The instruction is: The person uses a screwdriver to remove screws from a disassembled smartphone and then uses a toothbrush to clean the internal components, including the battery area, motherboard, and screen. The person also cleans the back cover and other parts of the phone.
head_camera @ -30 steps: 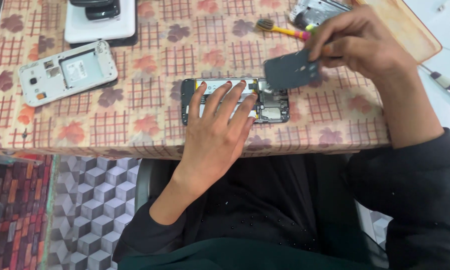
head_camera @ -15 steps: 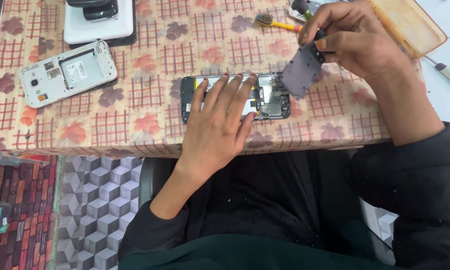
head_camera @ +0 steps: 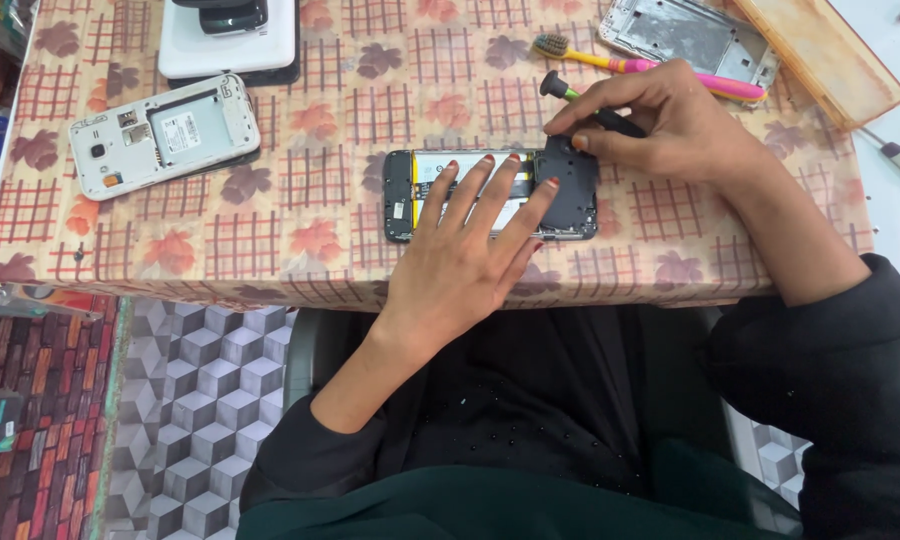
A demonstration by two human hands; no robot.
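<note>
A: In the head view, where does the left hand sit?

B: Flat on the opened phone at the middle of the table. Its fingers are straight and spread a little, pointing toward 1 o'clock, lying across the phone's pale inner part. It presses rather than grips; nothing is closed in it.

A: And the right hand?

B: It comes in from 4 o'clock. The fingers are curled, with the fingertips resting on the dark cover plate, which lies over the phone's right end. The same hand pinches a black-tipped screwdriver, its round cap sticking out toward 10 o'clock.

A: What lies around them?

B: At 10 o'clock from the phone, a white phone with its back off. At 11 o'clock, a white box with a dark item on top. At 1 o'clock, a toothbrush with a yellow and pink handle, touching a silver phone frame. Farther right, an orange tray.
</note>
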